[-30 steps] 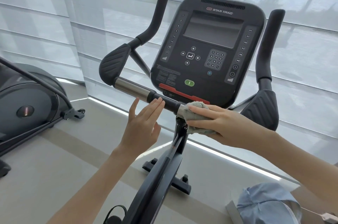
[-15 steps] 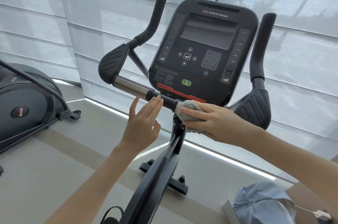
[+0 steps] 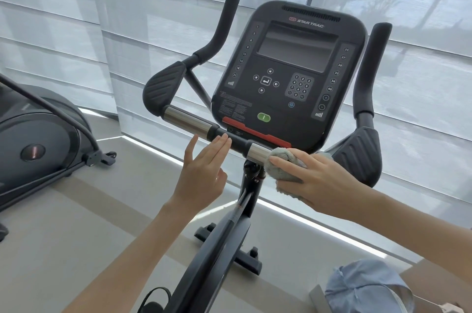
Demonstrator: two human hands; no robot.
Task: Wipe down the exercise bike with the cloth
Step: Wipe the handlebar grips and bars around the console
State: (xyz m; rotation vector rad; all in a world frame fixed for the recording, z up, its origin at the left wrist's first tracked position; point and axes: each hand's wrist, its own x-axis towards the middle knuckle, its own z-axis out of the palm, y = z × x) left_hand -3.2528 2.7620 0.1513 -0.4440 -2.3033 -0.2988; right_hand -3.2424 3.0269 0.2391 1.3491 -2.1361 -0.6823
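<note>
The black exercise bike's console (image 3: 288, 75) faces me, with its handlebar (image 3: 189, 122) running across below it. My right hand (image 3: 314, 177) grips a grey-green cloth (image 3: 281, 162) and presses it against the metal section of the bar just right of the stem. My left hand (image 3: 204, 172) is held flat with straight fingers, and its fingertips touch the black part of the bar left of the stem. The cloth's far side is hidden behind my right hand.
Another dark exercise machine (image 3: 38, 144) stands at the left. Window blinds (image 3: 153, 31) fill the wall behind the bike. A light blue cap (image 3: 367, 287) lies at the bottom right. The bike's stem (image 3: 229, 231) runs down between my arms to the beige floor.
My right hand has slid the cloth a little to the right along the bar, baring more of the metal section. My left hand keeps its place on the bar.
</note>
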